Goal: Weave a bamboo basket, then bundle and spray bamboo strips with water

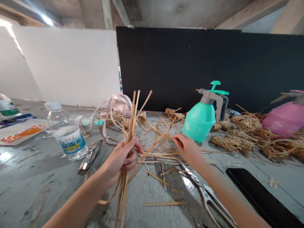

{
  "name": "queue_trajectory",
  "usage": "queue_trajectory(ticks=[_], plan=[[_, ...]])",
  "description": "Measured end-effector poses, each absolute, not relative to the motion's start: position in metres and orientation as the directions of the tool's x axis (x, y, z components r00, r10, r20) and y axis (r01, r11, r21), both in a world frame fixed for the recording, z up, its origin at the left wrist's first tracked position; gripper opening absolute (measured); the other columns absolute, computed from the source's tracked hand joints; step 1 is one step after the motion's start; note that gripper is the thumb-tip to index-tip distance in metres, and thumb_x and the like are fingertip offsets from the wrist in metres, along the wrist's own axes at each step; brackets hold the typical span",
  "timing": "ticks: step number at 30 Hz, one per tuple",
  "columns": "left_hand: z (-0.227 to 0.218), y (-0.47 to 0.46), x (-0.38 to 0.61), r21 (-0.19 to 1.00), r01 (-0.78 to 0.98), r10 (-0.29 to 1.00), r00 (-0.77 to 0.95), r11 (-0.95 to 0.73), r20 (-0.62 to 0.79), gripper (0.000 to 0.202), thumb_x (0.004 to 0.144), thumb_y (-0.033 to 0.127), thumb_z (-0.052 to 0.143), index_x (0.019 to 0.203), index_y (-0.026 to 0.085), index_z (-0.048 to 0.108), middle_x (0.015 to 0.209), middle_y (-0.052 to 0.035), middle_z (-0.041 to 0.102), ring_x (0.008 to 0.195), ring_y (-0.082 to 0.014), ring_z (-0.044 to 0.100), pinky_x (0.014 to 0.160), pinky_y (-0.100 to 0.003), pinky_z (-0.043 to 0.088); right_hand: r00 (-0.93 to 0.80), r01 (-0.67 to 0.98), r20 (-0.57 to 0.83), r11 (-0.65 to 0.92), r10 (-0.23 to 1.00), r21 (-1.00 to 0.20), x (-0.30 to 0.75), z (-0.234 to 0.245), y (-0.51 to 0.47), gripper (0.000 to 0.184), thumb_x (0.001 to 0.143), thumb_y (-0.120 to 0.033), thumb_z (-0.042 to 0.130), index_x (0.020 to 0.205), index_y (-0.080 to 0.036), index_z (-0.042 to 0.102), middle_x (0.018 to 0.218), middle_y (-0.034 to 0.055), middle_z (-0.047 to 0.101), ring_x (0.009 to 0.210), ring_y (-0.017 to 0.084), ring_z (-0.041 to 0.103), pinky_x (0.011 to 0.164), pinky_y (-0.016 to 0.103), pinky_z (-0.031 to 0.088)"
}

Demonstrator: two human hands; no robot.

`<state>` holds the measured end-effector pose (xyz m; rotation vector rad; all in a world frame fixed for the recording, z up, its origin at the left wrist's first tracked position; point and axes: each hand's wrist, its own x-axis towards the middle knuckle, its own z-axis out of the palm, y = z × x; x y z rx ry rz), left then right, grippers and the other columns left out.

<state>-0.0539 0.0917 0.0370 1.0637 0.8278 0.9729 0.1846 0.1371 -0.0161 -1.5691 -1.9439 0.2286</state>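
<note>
My left hand [127,155] is closed round an upright bundle of thin bamboo strips [131,126], whose ends stick out above and below the fist. My right hand [186,144] is pinched together over the strips lying on the table, and a bamboo strip [156,141] runs up to its fingertips. The pads of those fingers are partly hidden. Below the right forearm lie large scissors [201,186], blades pointing away from me. Loose strip pieces [166,203] are scattered between my arms.
A turquoise spray bottle [199,118] stands just beyond my right hand. Woven bamboo pieces [230,142] and a pink spray bottle [286,115] are at the right, above a black phone [258,196]. A water bottle [68,136] and pink bag [121,106] stand leftward.
</note>
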Motion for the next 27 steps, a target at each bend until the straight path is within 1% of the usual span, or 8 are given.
queue_trajectory(ticks=[3,7,12,15,17,21,24,27], plan=[[0.034,0.092,-0.054,0.950,-0.243,0.918,0.387,0.195,-0.089,0.037,0.081,0.044,0.051,0.063,0.013,0.056,0.034,0.0112,0.021,0.030,-0.0011,0.010,0.031,-0.013,0.010,0.038,0.719,0.414,0.263,0.909,-0.644,0.189,0.004,0.143,0.024,0.082,-0.035,0.048,0.096,-0.016,0.055,0.099,0.0043,0.056,0.087,0.014,0.054,0.077,0.037,0.045],[0.034,0.092,-0.053,0.942,-0.264,0.922,0.375,0.206,-0.096,0.034,0.081,0.044,0.051,0.068,0.013,0.057,0.035,0.0111,0.025,0.030,-0.0009,0.014,0.031,-0.012,0.013,0.264,0.438,0.359,0.220,0.895,-0.872,0.185,0.008,0.146,0.030,0.084,-0.037,0.045,0.104,-0.015,0.051,0.092,0.0033,0.057,0.073,0.011,0.055,0.063,0.030,0.048],[0.035,0.091,-0.051,0.957,-0.218,0.934,0.340,0.193,-0.111,0.031,0.085,0.040,0.046,0.077,0.014,0.060,0.043,0.0046,0.047,0.031,-0.0045,0.040,0.032,-0.013,0.026,0.302,0.136,0.301,0.272,0.904,-0.953,0.173,0.002,0.128,0.027,0.083,-0.034,0.047,0.103,-0.015,0.049,0.092,0.0027,0.054,0.069,0.009,0.054,0.058,0.026,0.048],[0.035,0.091,-0.050,0.958,-0.212,0.936,0.333,0.193,-0.115,0.032,0.084,0.040,0.047,0.081,0.012,0.062,0.051,0.0008,0.056,0.041,-0.0097,0.055,0.038,-0.016,0.036,0.240,0.014,0.254,0.258,0.937,-0.966,0.166,0.003,0.115,0.024,0.082,-0.032,0.048,0.099,-0.016,0.047,0.092,0.0022,0.053,0.064,0.008,0.054,0.052,0.023,0.047],[0.034,0.090,-0.048,0.955,-0.231,0.945,0.309,0.185,-0.108,0.030,0.083,0.038,0.049,0.082,0.012,0.063,0.062,-0.0032,0.063,0.052,-0.0138,0.062,0.048,-0.020,0.045,0.164,-0.058,0.207,0.218,0.965,-0.974,0.158,0.005,0.103,0.023,0.081,-0.034,0.048,0.098,-0.019,0.044,0.088,0.0001,0.053,0.061,0.007,0.055,0.049,0.022,0.046],[0.031,0.087,-0.039,0.940,-0.293,0.964,0.247,0.175,-0.102,0.024,0.078,0.033,0.058,0.084,0.011,0.065,0.089,-0.0098,0.068,0.079,-0.0213,0.064,0.072,-0.029,0.049,-0.115,-0.118,0.058,0.044,0.992,-0.992,0.127,0.008,0.071,0.026,0.081,-0.041,0.044,0.098,-0.022,0.040,0.077,-0.0032,0.056,0.051,0.010,0.058,0.045,0.025,0.047],[0.032,0.084,-0.034,0.940,-0.316,0.963,0.266,0.124,-0.037,0.023,0.074,0.035,0.063,0.080,0.013,0.064,0.079,-0.0069,0.068,0.077,-0.0203,0.064,0.070,-0.027,0.049,-0.326,-0.060,-0.069,-0.094,0.943,-0.994,0.105,0.007,0.059,0.030,0.081,-0.047,0.042,0.095,-0.020,0.042,0.067,-0.0033,0.059,0.046,0.013,0.058,0.044,0.028,0.047],[0.037,0.083,-0.039,0.935,-0.355,0.974,0.217,0.020,0.061,0.021,0.073,0.035,0.064,0.069,0.014,0.059,0.054,-0.0001,0.060,0.063,-0.0160,0.062,0.063,-0.024,0.049,-0.368,0.074,-0.130,-0.110,0.921,-0.991,0.109,0.001,0.078,0.034,0.079,-0.048,0.047,0.084,-0.015,0.052,0.062,-0.0015,0.060,0.060,0.013,0.061,0.061,0.032,0.051]])
